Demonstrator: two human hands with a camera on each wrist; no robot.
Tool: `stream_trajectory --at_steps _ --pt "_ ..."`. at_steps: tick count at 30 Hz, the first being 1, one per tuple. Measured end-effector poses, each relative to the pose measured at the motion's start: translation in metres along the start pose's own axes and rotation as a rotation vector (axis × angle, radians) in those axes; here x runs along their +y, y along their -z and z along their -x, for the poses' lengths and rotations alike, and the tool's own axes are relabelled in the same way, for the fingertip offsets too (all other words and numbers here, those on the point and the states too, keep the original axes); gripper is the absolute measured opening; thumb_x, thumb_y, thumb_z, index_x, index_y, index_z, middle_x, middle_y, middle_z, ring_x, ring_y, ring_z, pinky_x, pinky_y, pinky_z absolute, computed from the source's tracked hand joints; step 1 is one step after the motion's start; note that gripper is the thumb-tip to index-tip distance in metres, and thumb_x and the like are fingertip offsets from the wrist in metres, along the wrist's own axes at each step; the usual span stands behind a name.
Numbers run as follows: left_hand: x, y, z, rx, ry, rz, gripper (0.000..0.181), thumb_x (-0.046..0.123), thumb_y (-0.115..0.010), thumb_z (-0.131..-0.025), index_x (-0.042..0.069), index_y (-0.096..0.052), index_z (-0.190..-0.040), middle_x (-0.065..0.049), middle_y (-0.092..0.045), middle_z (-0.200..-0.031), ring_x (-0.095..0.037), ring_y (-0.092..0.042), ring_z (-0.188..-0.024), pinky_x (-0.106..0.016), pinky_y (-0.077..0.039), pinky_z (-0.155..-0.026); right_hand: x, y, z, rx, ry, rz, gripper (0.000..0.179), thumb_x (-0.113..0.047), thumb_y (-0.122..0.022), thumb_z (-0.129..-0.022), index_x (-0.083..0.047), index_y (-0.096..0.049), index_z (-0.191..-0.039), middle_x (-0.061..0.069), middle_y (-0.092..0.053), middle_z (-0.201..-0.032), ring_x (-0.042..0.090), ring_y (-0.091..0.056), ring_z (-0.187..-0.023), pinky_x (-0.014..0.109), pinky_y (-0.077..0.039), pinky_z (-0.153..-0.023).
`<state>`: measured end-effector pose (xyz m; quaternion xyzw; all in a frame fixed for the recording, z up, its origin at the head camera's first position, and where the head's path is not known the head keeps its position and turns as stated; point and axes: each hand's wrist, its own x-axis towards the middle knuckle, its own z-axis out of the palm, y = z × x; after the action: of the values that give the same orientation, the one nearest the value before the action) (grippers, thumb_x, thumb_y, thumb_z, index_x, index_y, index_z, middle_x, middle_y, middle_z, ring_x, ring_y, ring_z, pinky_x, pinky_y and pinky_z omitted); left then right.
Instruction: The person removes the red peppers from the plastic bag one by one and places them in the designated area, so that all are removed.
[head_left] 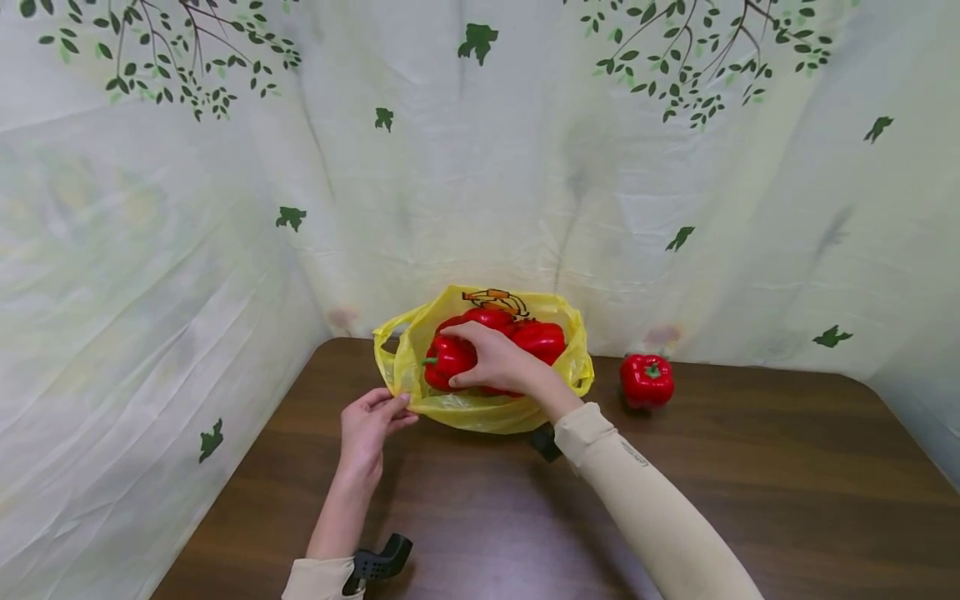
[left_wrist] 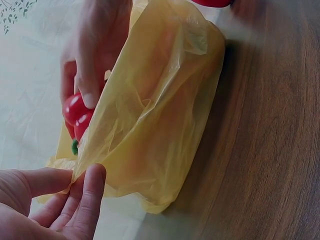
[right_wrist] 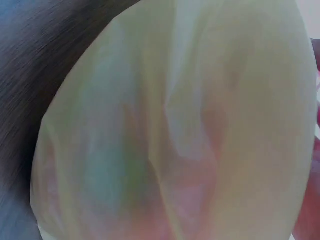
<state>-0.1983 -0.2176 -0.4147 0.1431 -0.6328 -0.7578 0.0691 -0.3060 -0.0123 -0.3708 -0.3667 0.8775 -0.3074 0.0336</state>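
Note:
A yellow plastic bag (head_left: 480, 421) stands at the far side of the table with its mouth spread, and several red bell peppers (head_left: 542, 340) lie inside. My left hand (head_left: 367, 429) pinches the bag's rim at its near left edge. Reaching into the mouth, my right hand (head_left: 491, 360) grips one red bell pepper (head_left: 444, 364) with a green stem. The left wrist view shows the left hand (left_wrist: 65, 205) with thumb and fingers on the thin plastic, and the gripped pepper (left_wrist: 77, 112) under the right hand's fingers. Yellow plastic (right_wrist: 165, 125) fills most of the right wrist view.
Another red bell pepper (head_left: 647, 382) stands on the brown wooden table (head_left: 750, 467), to the right of the bag. A pale curtain (head_left: 480, 183) with leaf prints hangs behind the table and along its left side.

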Motion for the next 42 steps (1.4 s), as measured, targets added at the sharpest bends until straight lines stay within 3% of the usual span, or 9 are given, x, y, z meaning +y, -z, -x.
stream_trajectory --at_steps 8,17,23,31,42 --pt "-0.001 -0.001 -0.001 -0.006 -0.003 0.026 0.029 0.002 -0.068 -0.091 -0.014 -0.057 -0.113 -0.008 -0.070 -0.082 -0.019 -0.070 -0.069 -0.033 -0.060 -0.073 0.000 0.005 0.013 0.061 0.030 -0.008 0.078 -0.030 -0.083 -0.078 -0.019 -0.046 -0.146 0.001 -0.047 -0.138 0.016 -0.046 -0.123 0.036 -0.047 -0.100" --pt "-0.002 -0.002 -0.001 -0.003 -0.009 0.031 0.025 -0.002 -0.067 -0.091 -0.014 -0.057 -0.110 -0.008 -0.070 -0.080 -0.018 -0.069 -0.067 -0.035 -0.060 -0.073 -0.001 0.015 0.033 0.173 0.074 -0.086 0.072 -0.027 -0.084 -0.075 -0.020 -0.050 -0.138 -0.006 -0.050 -0.133 0.010 -0.048 -0.118 0.033 -0.048 -0.098" --pt "-0.003 -0.004 -0.001 0.004 -0.023 0.039 0.022 -0.004 -0.066 -0.091 -0.015 -0.057 -0.108 -0.008 -0.069 -0.078 -0.018 -0.069 -0.066 -0.034 -0.060 -0.071 -0.002 0.024 0.051 0.222 0.062 -0.167 0.071 -0.027 -0.084 -0.076 -0.024 -0.049 -0.137 -0.010 -0.051 -0.131 0.009 -0.051 -0.114 0.033 -0.051 -0.092" --pt "-0.002 -0.004 0.001 0.001 -0.015 0.015 0.026 -0.001 -0.067 -0.091 -0.015 -0.057 -0.112 -0.008 -0.070 -0.081 -0.019 -0.070 -0.069 -0.034 -0.060 -0.074 -0.001 0.043 0.077 0.231 0.083 -0.264 0.069 -0.024 -0.083 -0.076 -0.025 -0.049 -0.136 -0.010 -0.054 -0.130 0.014 -0.054 -0.117 0.034 -0.054 -0.091" --pt "-0.001 -0.004 0.001 -0.005 -0.009 0.010 0.030 0.001 -0.068 -0.091 -0.014 -0.057 -0.114 -0.008 -0.070 -0.084 -0.018 -0.070 -0.070 -0.034 -0.060 -0.075 0.007 0.075 0.117 0.264 0.054 -0.245 0.069 -0.023 -0.085 -0.075 -0.029 -0.051 -0.135 -0.012 -0.055 -0.129 0.013 -0.053 -0.114 0.046 -0.048 -0.098"
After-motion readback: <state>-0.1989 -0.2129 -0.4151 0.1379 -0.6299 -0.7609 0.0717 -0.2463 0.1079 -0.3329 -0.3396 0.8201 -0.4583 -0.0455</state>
